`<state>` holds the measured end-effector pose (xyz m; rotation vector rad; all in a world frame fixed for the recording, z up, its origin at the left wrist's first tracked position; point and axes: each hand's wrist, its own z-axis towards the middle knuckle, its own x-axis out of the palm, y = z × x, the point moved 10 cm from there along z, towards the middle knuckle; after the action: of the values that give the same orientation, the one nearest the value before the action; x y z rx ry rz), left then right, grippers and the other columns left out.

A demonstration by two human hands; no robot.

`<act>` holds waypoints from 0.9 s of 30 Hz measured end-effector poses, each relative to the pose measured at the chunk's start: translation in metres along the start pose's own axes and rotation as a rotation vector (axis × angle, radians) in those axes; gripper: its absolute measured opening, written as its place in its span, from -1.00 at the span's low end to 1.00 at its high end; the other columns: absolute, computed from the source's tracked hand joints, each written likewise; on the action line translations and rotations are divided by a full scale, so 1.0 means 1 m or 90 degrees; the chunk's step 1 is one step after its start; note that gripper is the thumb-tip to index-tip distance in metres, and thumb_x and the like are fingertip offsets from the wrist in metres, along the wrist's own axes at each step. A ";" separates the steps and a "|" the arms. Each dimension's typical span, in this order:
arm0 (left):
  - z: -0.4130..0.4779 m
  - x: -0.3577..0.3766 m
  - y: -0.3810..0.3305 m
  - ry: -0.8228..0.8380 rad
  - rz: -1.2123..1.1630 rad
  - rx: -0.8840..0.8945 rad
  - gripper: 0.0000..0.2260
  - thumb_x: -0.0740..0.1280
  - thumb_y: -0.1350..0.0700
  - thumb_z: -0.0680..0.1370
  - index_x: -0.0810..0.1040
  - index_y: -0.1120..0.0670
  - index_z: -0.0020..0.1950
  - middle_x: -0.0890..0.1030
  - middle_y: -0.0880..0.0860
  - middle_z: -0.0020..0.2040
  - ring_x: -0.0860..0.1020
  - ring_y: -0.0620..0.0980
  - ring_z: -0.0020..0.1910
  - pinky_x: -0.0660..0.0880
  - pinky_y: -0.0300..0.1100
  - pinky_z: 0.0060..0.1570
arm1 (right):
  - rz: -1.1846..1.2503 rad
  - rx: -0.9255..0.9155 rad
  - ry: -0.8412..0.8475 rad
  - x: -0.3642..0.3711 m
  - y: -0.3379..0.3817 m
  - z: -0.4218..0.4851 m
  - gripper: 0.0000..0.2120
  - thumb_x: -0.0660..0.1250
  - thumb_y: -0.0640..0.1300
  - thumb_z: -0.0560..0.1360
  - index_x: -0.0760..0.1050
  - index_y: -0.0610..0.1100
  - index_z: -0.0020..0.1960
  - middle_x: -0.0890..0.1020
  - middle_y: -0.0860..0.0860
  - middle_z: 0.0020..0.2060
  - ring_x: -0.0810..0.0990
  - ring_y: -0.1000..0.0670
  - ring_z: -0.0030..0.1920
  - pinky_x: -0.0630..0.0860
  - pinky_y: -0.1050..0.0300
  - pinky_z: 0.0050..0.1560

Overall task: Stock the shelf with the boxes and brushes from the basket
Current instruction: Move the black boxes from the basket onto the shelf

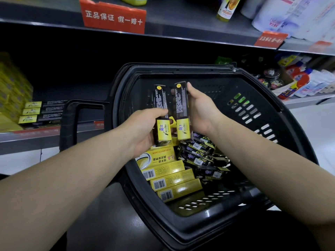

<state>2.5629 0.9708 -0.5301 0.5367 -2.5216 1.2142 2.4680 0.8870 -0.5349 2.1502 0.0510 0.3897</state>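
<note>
My left hand (145, 129) grips a black-and-yellow brush pack (161, 113), held upright over the black basket (272, 127). My right hand (203, 109) holds a second brush pack (182, 109) beside the first, fingers wrapped round its right edge. Below them in the basket lie several yellow boxes (168, 173) with barcodes and a heap of more black brush packs (203, 156). On the shelf (36, 134) at the left, three brush packs (39, 111) lie stacked next to a pile of yellow boxes (12, 87).
The basket's handle (70, 124) stands in front of the left shelf. An upper shelf (181, 24) carries red signs (112, 17) and bottles. Detergent bottles and tins (299, 80) fill the shelf at the right. The middle of the lower shelf is dark.
</note>
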 end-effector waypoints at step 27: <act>0.008 -0.003 0.008 -0.013 0.169 0.002 -0.62 0.43 0.25 0.43 0.47 0.27 0.22 0.60 0.24 0.14 0.54 0.18 0.18 0.41 0.13 0.26 | -1.316 0.125 -0.069 -0.142 -0.056 0.035 -0.41 0.23 -0.11 0.55 0.04 -0.18 0.47 0.19 -0.23 0.42 0.46 -0.25 0.24 0.50 -0.02 0.07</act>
<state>2.5613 0.9696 -0.5419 0.2183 -2.6730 1.3061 2.3500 0.8661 -0.6354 1.2468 1.9954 -0.9424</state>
